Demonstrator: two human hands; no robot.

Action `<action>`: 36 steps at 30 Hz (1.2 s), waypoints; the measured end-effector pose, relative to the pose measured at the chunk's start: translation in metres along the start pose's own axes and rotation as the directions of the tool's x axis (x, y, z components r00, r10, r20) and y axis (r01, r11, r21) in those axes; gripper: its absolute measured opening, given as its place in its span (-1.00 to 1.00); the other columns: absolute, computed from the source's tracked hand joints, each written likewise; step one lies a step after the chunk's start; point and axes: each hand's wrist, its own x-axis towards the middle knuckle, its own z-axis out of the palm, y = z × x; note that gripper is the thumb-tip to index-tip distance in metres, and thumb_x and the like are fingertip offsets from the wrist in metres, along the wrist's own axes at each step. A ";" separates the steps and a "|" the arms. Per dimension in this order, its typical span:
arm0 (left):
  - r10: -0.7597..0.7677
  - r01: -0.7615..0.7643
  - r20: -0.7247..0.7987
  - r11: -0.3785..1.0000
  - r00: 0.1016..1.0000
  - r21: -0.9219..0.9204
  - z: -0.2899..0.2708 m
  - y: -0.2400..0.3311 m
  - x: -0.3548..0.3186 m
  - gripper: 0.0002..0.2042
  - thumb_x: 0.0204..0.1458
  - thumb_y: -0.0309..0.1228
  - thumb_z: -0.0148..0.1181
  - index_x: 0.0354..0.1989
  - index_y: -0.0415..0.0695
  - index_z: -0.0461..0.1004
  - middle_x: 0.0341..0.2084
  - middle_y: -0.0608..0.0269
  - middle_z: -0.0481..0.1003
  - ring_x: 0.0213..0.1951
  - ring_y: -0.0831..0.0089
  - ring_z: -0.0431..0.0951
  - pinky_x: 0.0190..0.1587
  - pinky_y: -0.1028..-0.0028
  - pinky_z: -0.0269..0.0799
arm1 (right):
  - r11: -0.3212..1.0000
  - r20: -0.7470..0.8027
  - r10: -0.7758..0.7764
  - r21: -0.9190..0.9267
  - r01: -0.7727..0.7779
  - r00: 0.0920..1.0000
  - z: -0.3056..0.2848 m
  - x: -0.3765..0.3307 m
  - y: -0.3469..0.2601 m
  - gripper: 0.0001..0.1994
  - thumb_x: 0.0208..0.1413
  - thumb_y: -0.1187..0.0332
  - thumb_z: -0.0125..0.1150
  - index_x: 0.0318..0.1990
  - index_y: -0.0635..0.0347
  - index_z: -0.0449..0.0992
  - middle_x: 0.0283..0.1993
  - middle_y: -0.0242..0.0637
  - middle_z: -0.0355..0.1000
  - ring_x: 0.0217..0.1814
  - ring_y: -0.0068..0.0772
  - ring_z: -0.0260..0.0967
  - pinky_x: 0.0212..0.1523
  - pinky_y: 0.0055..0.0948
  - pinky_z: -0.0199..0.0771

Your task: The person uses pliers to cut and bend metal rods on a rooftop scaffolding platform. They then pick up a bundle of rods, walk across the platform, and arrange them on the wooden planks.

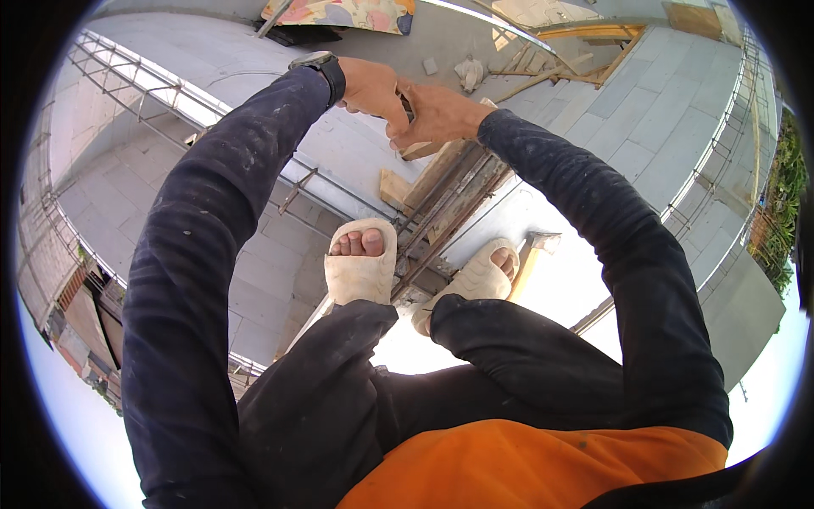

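My left hand [371, 87], with a dark watch [326, 72] at its wrist, meets my right hand [443, 117] out in front of me. Both hands are closed, the fingers bent in toward each other. A small dark thing [407, 108] shows between them, too hidden to name. Below the hands, a wooden board [434, 176] lies beside several long rusty bars [449, 199] that run down toward my feet. I cannot tell whether my right hand touches the wood under it.
My feet, in beige slides [360, 270], stand on either side of the bars. A tool with a yellow handle [524, 276] lies by my right foot. Rebar lattice [153, 89] crosses at left; grey panels [649, 127] spread at right. A wooden frame [623, 58] edges an opening at the far right.
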 end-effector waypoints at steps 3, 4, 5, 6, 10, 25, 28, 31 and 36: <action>-0.107 0.107 0.068 0.994 0.992 -0.001 -0.013 0.035 -0.018 -0.34 -0.33 0.06 0.40 -0.09 -0.21 0.59 -0.44 0.03 0.62 -0.50 0.30 0.65 -0.48 0.28 0.51 | 0.988 0.040 -0.150 0.029 0.149 0.988 -0.016 -0.019 -0.013 -0.42 0.08 0.27 0.32 0.25 0.23 0.34 -0.05 -0.05 0.57 -0.04 0.01 0.53 0.04 -0.21 0.52; -0.134 0.132 0.057 0.991 0.989 0.032 -0.013 0.044 -0.024 -0.32 -0.31 0.10 0.38 -0.09 -0.20 0.58 -0.43 0.02 0.62 -0.50 0.32 0.66 -0.48 0.30 0.52 | 0.987 0.109 -0.159 0.040 0.155 0.981 -0.024 -0.024 -0.017 -0.44 0.09 0.30 0.29 0.25 0.25 0.34 -0.03 -0.01 0.56 0.00 0.05 0.52 0.06 -0.20 0.52; -0.133 0.131 0.059 0.991 0.989 0.032 -0.008 0.052 -0.028 -0.34 -0.26 0.16 0.32 -0.16 -0.20 0.61 -0.49 0.04 0.61 -0.53 0.31 0.63 -0.53 0.31 0.47 | 0.988 0.174 -0.152 0.051 0.146 0.973 -0.033 -0.032 -0.018 -0.45 0.10 0.32 0.26 0.25 0.26 0.34 -0.01 0.02 0.55 0.04 0.08 0.51 0.08 -0.19 0.52; -0.132 0.130 0.061 0.991 0.989 0.032 -0.001 0.059 -0.035 -0.35 -0.21 0.22 0.27 -0.22 -0.20 0.64 -0.54 0.07 0.60 -0.56 0.31 0.60 -0.57 0.32 0.42 | 0.989 0.238 -0.147 0.061 0.136 0.960 -0.038 -0.040 -0.016 -0.47 0.12 0.35 0.24 0.25 0.28 0.33 0.01 0.05 0.55 0.08 0.12 0.51 0.10 -0.18 0.51; -0.006 -0.015 0.142 0.989 0.990 0.149 0.027 0.101 -0.056 -0.21 -0.17 0.48 0.10 -0.51 -0.17 0.65 -0.68 0.11 0.55 -0.59 0.30 0.62 -0.58 0.33 0.44 | 0.950 0.257 -0.258 -0.107 0.293 0.931 -0.033 -0.092 -0.006 -0.44 0.06 0.37 0.29 0.24 0.29 0.35 0.13 0.05 0.50 0.21 0.15 0.44 0.20 -0.10 0.47; 0.068 -0.017 -0.205 0.971 0.976 0.240 0.065 0.108 -0.093 -0.09 -0.13 0.51 0.20 -0.08 -0.24 0.66 -0.28 0.00 0.66 -0.24 0.12 0.73 -0.15 0.27 0.61 | 0.860 0.125 -0.425 -0.252 0.443 0.897 -0.003 -0.097 0.004 -0.30 -0.13 0.54 0.29 0.31 0.23 0.33 0.10 -0.06 0.51 0.23 0.05 0.40 0.26 -0.06 0.40; -0.013 -0.001 -0.495 1.000 0.869 -0.028 0.086 0.064 -0.061 -0.04 -0.03 0.47 0.13 -0.01 -0.42 0.52 -0.46 -0.04 0.63 -0.33 0.11 0.71 -0.27 0.23 0.60 | 0.971 0.216 -0.214 -0.063 0.233 0.953 -0.025 -0.066 -0.004 -0.40 -0.09 0.49 0.33 0.22 0.29 0.42 0.03 -0.15 0.57 0.13 -0.06 0.49 0.20 -0.14 0.41; -0.173 0.019 -0.137 0.685 0.975 -0.729 0.055 0.050 -0.066 -0.10 0.08 0.41 0.00 0.05 -0.38 0.49 -0.49 0.07 0.60 -0.49 0.33 0.65 -0.46 0.39 0.51 | 0.993 0.467 0.034 0.081 -0.080 0.884 -0.049 -0.021 -0.018 -0.54 -0.04 0.42 0.38 0.09 0.30 0.54 -0.04 -0.29 0.60 -0.01 -0.22 0.53 0.10 -0.24 0.41; -0.210 0.096 -0.016 0.511 0.978 -0.854 0.058 0.024 -0.051 -0.19 0.18 0.28 -0.17 0.27 -0.23 0.43 -0.62 0.27 0.46 -0.73 0.65 0.23 -0.69 0.57 0.05 | 0.956 0.647 0.072 0.172 -0.237 0.759 -0.041 0.018 -0.002 -0.47 -0.08 0.22 0.48 0.07 0.26 0.58 0.00 -0.28 0.58 0.01 -0.27 0.49 0.05 -0.34 0.39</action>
